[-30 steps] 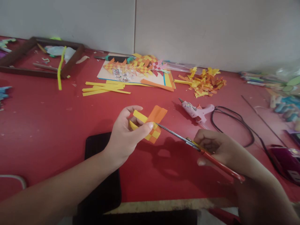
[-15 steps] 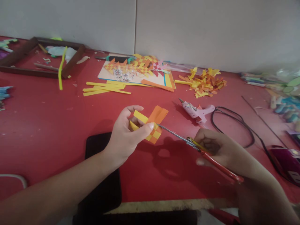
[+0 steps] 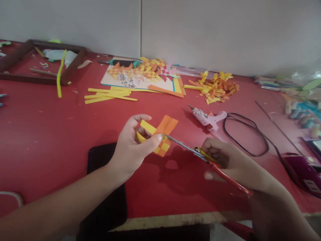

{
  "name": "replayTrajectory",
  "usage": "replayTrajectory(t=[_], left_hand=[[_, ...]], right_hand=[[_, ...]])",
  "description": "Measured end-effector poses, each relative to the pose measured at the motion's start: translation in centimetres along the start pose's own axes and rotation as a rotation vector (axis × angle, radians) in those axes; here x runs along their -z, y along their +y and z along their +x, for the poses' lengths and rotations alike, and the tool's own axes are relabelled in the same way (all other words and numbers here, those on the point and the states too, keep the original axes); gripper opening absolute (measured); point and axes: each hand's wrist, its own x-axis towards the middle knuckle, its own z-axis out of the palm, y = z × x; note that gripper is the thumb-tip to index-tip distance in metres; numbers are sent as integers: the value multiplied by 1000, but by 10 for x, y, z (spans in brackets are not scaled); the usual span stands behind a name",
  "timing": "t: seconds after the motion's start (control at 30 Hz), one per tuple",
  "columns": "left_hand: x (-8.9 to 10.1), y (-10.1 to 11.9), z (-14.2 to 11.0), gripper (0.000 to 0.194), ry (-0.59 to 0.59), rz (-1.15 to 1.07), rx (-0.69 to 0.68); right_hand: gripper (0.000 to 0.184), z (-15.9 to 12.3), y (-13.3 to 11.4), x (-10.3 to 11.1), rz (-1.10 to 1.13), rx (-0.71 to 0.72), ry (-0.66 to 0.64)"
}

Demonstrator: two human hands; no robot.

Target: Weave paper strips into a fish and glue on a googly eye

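My left hand (image 3: pixel 134 147) pinches a small woven paper piece (image 3: pixel 164 145), checkered in orange and yellow, with loose strip ends sticking out at its top and left. Gripped in my right hand (image 3: pixel 225 157) is a pair of scissors (image 3: pixel 185 145) with red handles. Their narrow metal blades point left, and the tips meet the weave beside my left thumb. Whether the tips lie under a strip or on top of it I cannot make out. Both hands hover above the red table (image 3: pixel 147 197). Beneath my left forearm lies a black phone-like slab (image 3: pixel 107 201).
A pink glue gun (image 3: pixel 208 118) with a black looped cord (image 3: pixel 245 134) lies to the right. Yellow paper strips (image 3: pixel 110 95), finished woven pieces (image 3: pixel 150 68) and a heap of orange and yellow scraps (image 3: pixel 218 87) lie farther back. A dark wooden frame (image 3: pixel 72 65) sits back left.
The whole view has shifted slightly, so everything appears a little farther left. Both hands, the scissors and the woven piece keep nearly the same pose to each other.
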Motion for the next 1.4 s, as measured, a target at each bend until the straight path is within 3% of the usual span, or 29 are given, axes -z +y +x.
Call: replayTrajectory(t=[0.57,1.07,1.27,1.4], left_hand=[[1,-3,-2,37,-56,-99,41],[-2,1,-1,40,-61,-284,106],[-5,5,1,42,-42,-334,152],[-4,2,3,37,31,-285,121]], right_hand=[[43,2,-4,-1,143,-102,-38],[41,1,-6,-1,205,-89,-35],[43,2,-5,0,208,-95,10],[46,6,3,-2,67,-128,113]])
